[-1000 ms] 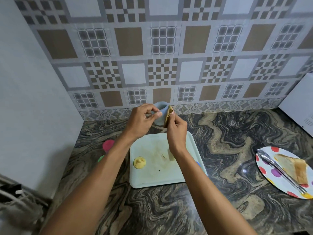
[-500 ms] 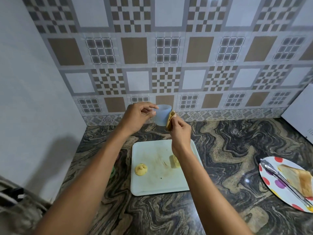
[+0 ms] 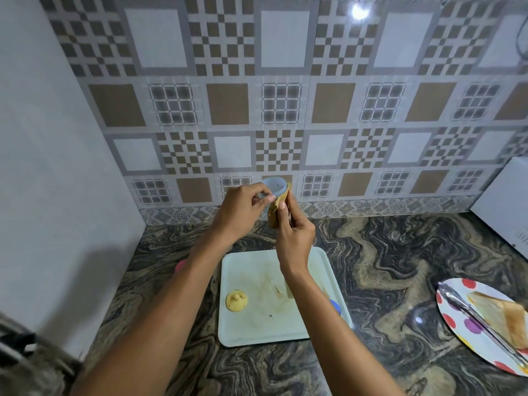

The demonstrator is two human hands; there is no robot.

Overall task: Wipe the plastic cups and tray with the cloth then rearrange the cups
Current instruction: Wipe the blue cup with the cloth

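Left hand (image 3: 240, 211) holds the pale blue plastic cup (image 3: 274, 187) raised above the marbled desk (image 3: 400, 267), fingers closed on its rim. Right hand (image 3: 294, 232) pinches the tan cloth (image 3: 275, 212) against the cup's side. The stained white tray (image 3: 257, 332) lies below, on the desk.

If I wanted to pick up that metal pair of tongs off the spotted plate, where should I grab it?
Probably mid-length, pinching across both arms from above. The tongs lie flat and diagonal on the spotted plate, beside the toast. Their near end runs to the picture's edge, so coming from the plate's left side looks clearest.
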